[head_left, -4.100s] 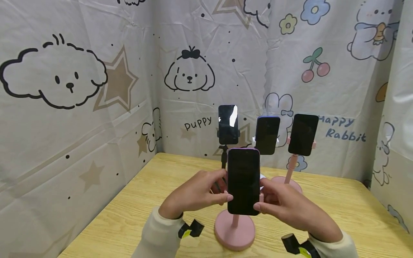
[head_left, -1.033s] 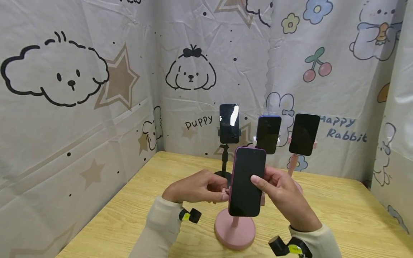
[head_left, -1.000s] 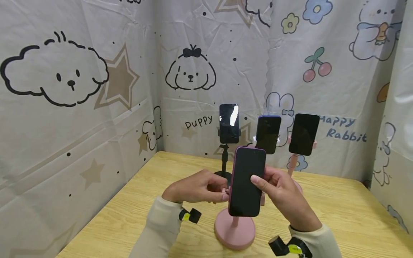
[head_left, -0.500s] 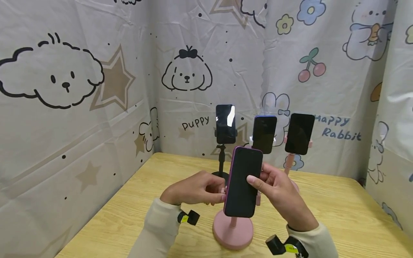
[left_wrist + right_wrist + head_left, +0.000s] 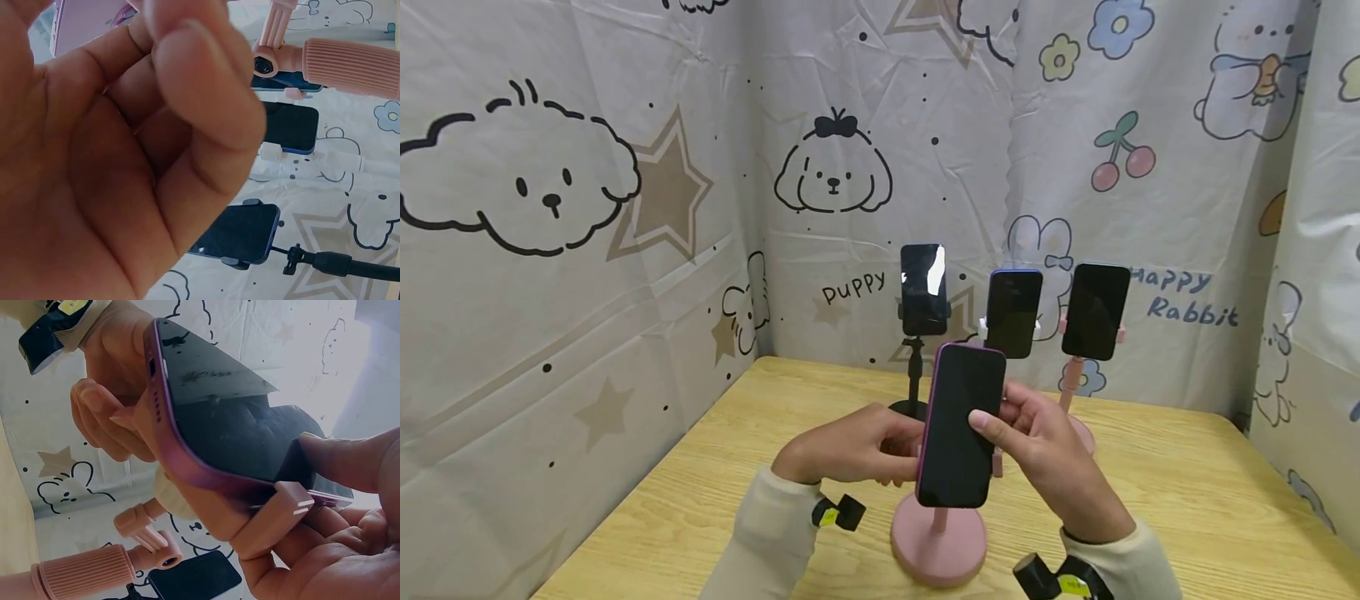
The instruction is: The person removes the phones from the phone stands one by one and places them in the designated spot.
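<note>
The phone [image 5: 958, 427] stands upright in the clamp of the pink stand [image 5: 938, 546] near the table's [image 5: 1187, 492] front edge, tilted a little to the left. The right hand [image 5: 1045, 454] grips it, thumb across the dark screen and fingers [image 5: 350, 540] curled behind the case. The left hand [image 5: 850, 446] has its fingers [image 5: 206, 94] curled at the phone's left edge by the clamp; whether they pinch the clamp arm [image 5: 125, 419] or only touch it cannot be told from these views.

Judging by the grip, the step in hand is working the phone at the clamp, either seating it or freeing it; which of the two cannot be told. The next move likely calls for the left hand to keep the clamp and stand steady while the right guides the phone straight along the clamp's arms, without twisting it.

Behind, three more phones sit on stands in a row: one on a black stand [image 5: 914, 375], a middle one [image 5: 1013, 312] and one on a second pink stand [image 5: 1072, 392]. They are near enough behind the hands that a wide sweep of the right hand could knock them. A printed cartoon cloth [image 5: 625, 208] closes in the table on the left and back
</note>
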### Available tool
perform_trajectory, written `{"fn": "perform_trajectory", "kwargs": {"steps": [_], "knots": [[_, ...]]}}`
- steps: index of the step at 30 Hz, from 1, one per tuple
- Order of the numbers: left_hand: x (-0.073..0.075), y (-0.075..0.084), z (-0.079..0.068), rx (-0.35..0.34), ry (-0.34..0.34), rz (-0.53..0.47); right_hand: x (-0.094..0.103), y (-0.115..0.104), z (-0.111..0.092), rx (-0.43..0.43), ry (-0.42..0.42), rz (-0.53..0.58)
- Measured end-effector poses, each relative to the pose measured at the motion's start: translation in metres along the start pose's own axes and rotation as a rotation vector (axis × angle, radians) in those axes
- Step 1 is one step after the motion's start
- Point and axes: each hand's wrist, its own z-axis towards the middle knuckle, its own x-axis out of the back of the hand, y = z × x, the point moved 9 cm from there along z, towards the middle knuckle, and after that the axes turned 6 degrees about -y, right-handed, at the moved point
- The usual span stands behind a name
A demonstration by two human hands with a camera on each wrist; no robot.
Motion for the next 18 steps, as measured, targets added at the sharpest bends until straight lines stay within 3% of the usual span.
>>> {"fn": "perform_trajectory", "kwargs": {"steps": [9,18], "knots": [[0.0,0.001,-0.002,-0.005,-0.014,0.005,-0.007,-0.001,-0.001,-0.007,-0.011,0.037],[0.0,0.002,-0.001,-0.006,-0.007,0.028,0.004,-0.017,-0.01,0.004,0.06,-0.061]]}}
